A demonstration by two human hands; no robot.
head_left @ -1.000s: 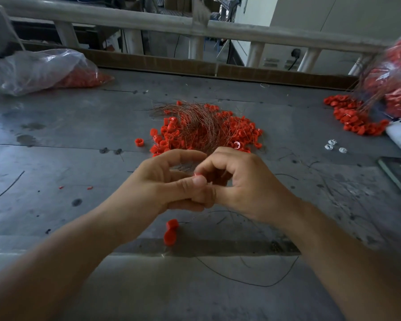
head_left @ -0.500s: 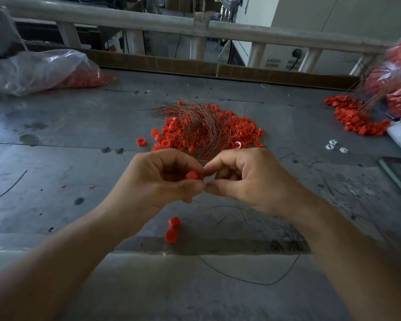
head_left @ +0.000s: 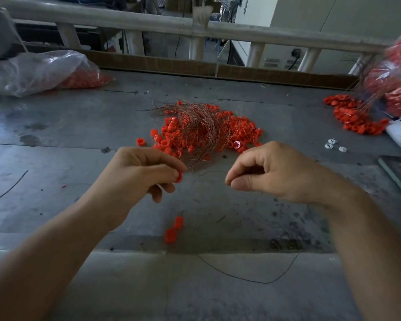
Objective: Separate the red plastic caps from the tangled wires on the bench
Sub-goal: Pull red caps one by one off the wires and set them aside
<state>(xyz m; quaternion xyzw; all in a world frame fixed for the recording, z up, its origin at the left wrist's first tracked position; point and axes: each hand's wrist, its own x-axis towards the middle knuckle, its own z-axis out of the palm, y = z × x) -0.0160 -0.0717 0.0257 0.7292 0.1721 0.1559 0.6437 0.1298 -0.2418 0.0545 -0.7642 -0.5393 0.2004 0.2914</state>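
Head view: left hand [head_left: 134, 174] pinches a light, stiff red cap [head_left: 178, 177] by its rim, right hand [head_left: 271, 172] pinches a thin, springy wire [head_left: 214, 171], above the surface [head_left: 56, 158], near the tangled pile [head_left: 195, 133].

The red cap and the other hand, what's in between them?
Head view: a thin wire arcs from the right hand toward the red cap the left hand holds, over bare bench.

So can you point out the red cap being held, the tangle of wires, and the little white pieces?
held red cap [head_left: 179, 177]: head view, its exposed side.
tangle of wires [head_left: 200, 133]: head view, middle of the bundle.
white pieces [head_left: 328, 146]: head view, the leftmost piece.
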